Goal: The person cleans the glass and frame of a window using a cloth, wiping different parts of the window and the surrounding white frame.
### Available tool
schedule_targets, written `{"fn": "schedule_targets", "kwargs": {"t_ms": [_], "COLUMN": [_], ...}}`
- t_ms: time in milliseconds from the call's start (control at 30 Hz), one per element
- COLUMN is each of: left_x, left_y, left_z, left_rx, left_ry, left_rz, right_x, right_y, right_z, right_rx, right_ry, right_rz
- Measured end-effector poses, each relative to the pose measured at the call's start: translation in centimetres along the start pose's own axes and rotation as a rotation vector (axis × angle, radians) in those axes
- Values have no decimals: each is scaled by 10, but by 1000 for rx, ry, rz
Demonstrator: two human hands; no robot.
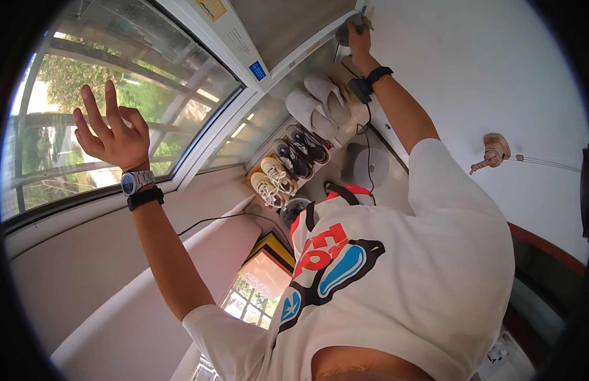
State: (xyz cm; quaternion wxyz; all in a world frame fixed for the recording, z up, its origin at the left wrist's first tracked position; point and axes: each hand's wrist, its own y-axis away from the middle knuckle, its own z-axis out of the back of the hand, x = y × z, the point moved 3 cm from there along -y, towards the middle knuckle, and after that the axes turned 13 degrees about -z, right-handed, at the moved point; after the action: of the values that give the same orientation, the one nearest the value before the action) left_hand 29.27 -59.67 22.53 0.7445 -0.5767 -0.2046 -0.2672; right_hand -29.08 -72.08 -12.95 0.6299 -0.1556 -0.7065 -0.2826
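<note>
My left hand [111, 128] is raised in front of the barred window pane [180, 95], fingers apart and holding nothing; whether it touches the glass I cannot tell. A metal watch [137, 182] is on that wrist. At the top of the view my right hand [360, 40] grips a grey cloth [356, 26] against the far end of the white window frame [318, 40], beside the white wall. A black strap with a small device is on the right wrist.
Below the window a rack carries cream sneakers [273, 176], black sneakers [299, 152] and pale slippers [318, 105]. A round grey stool [370, 165], a bin [294, 209] and boxes [266, 266] stand lower down. A dark cable hangs from my right wrist.
</note>
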Motion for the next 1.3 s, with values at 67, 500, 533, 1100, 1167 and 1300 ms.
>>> {"fn": "schedule_targets", "kwargs": {"t_ms": [67,500,533,1100,1167,1300], "left_x": [-3,3,6,12,11,15], "left_y": [-8,-16,-10,-19,-19,-18], "left_z": [-3,11,13,24,24,29], "left_rx": [-15,-17,3,-26,-22,-32], "left_ry": [18,96,89,212,211,215], "left_rz": [15,49,54,110,104,104], "right_x": [-10,47,71,535,513,449], "right_y": [19,148,158,383,370,369], "right_z": [-1,-41,-46,-155,-177,-180], "right_rx": [-150,242,284,-83,153,275], "right_ry": [131,320,288,364,364,727], "right_rz": [-12,-52,-46,2059,2243,2222]}}
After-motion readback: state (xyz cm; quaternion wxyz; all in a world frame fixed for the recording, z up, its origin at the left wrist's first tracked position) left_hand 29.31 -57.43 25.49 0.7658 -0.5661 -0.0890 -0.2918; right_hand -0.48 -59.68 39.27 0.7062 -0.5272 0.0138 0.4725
